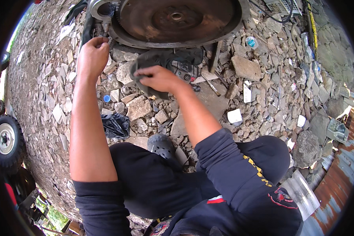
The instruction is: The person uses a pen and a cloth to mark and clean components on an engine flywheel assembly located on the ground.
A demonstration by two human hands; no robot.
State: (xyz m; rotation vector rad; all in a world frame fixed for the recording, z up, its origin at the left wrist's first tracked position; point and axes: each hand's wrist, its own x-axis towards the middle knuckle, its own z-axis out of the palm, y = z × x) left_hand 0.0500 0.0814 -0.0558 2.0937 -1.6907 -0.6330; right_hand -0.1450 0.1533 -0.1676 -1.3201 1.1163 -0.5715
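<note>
My left hand (93, 57) is closed by the lower left rim of a large round metal housing (124, 34). Whatever its fingers may hold is hidden. Inside the housing sits a brown, rust-stained flywheel (145, 23) with a hub at its centre. My right hand (158, 78), a little blurred at the fingertips, is closed on a dark green cloth (147, 59) below the housing. Just right of that hand, a grey metal part (185, 70) rests against the cloth. A thin-handled tool (212, 86) lies on a flat slab beside it.
Broken stone and tile rubble (47, 90) covers the ground. A black plastic bag (116, 125), a blue cap (107, 98) and a grey clog (161, 145) on my foot are near my knees. A wheel (6, 139) stands far left; rusty corrugated sheet (342, 169) lies right.
</note>
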